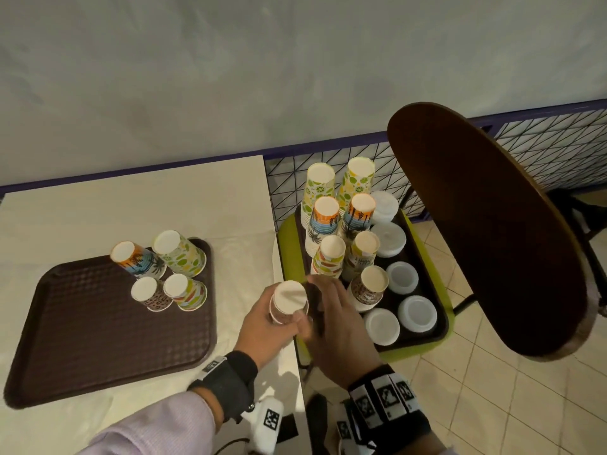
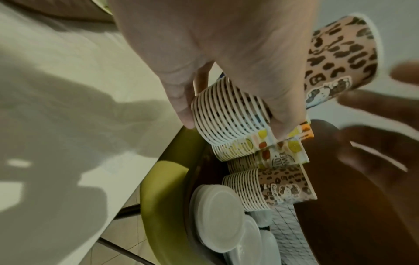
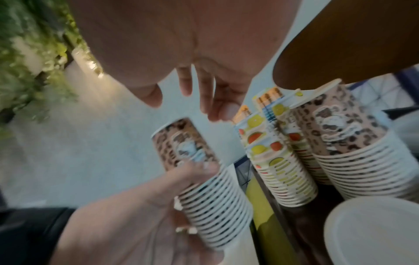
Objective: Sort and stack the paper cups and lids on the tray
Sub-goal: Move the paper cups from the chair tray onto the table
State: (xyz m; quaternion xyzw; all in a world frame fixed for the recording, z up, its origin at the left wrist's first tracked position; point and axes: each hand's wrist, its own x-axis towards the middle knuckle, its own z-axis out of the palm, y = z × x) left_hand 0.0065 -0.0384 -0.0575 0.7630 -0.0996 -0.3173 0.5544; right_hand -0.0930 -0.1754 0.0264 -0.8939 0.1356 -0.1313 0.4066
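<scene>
My left hand [image 1: 279, 323] grips an upside-down stack of leopard-print paper cups [image 1: 289, 302] above the table's right edge. The left wrist view shows its fingers [image 2: 181, 100] wrapped round the stack's rims [image 2: 229, 114]. Just right of the stack, my right hand [image 1: 331, 300] hovers with fingers spread and holds nothing. On the brown tray [image 1: 82, 323] on the table stand four upside-down cups: palm-sunset [image 1: 138, 261], lime [image 1: 180, 254], leopard [image 1: 149, 295] and fruit [image 1: 187, 292]. In the right wrist view the held stack [image 3: 204, 179] is apart from my right fingers [image 3: 204, 93].
A second dark tray [image 1: 440, 323] on a green chair seat [image 1: 289, 244] carries several cup stacks [image 1: 328, 224] and white lids [image 1: 382, 326]. A dark wooden chair back [image 1: 486, 224] rises at the right. A wire-mesh fence [image 1: 542, 149] runs behind.
</scene>
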